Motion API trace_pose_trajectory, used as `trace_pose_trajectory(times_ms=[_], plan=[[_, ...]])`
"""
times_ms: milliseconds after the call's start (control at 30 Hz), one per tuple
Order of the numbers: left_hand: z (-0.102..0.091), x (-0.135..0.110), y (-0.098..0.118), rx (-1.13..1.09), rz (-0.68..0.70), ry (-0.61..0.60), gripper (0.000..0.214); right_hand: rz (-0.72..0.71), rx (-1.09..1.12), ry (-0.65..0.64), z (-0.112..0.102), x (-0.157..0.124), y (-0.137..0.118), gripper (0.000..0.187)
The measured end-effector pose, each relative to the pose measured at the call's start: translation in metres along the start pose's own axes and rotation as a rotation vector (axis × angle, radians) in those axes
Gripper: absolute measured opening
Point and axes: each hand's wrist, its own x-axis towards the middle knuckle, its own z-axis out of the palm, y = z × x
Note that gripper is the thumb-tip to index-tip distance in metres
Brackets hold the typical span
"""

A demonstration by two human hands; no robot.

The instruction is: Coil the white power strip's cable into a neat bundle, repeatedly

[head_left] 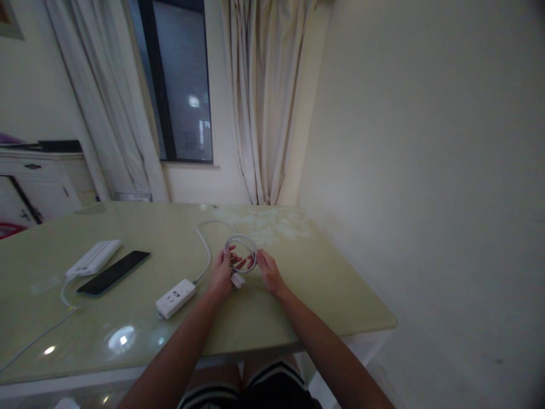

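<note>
A white power cord (242, 236) is looped into a coil just above the table, held between both hands. My left hand (223, 271) is closed around the coil's left side, with some fingers curled inside the loop. My right hand (267, 269) grips the right side between thumb and fingers. Below the coil, beside my left hand, hangs a white plug (238, 280). From the coil the cord runs back across the table and curves round to a white power strip (176, 298), which lies left of my left forearm with its sockets facing up.
A black phone (114, 274) lies at the left beside a white power bank (94, 257) with a cable attached. The pale green table (332, 295) meets a wall on the right. Curtains and a window stand behind, and a white cabinet (42, 182) at the far left.
</note>
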Motion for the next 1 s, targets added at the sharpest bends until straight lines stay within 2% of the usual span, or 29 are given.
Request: trace_pose_trajectory(times_ms=[200,400,500,633,733,800,933,1000], plan=[[0.001,-0.001,0.003,-0.026,-0.044,0.006,0.027,0.04,0.031,0.027,-0.008,0.005,0.006,0.05],[0.0,0.001,0.008,0.075,0.061,-0.055,0.039,0.151,0.162,0.043,-0.015,0.007,0.008,0.044],[0.0,0.0,0.007,0.073,0.041,-0.07,0.038,0.161,0.192,0.031,-0.015,0.005,0.007,0.043],[0.0,-0.002,0.003,0.096,-0.042,-0.082,0.035,0.152,0.237,0.111,-0.011,0.002,0.007,0.041],[-0.002,-0.003,0.002,0.275,-0.057,-0.137,0.048,0.193,0.322,0.189,-0.009,0.002,0.008,0.041],[-0.002,-0.004,0.001,0.39,-0.033,-0.188,0.058,0.235,0.428,0.242,-0.009,0.003,0.006,0.04],[0.001,-0.012,0.003,0.472,0.087,-0.266,0.076,0.341,0.664,0.317,-0.012,0.005,-0.002,0.04],[0.001,-0.017,0.006,0.616,0.195,-0.313,0.071,0.373,0.742,0.353,-0.016,0.007,-0.006,0.041]])
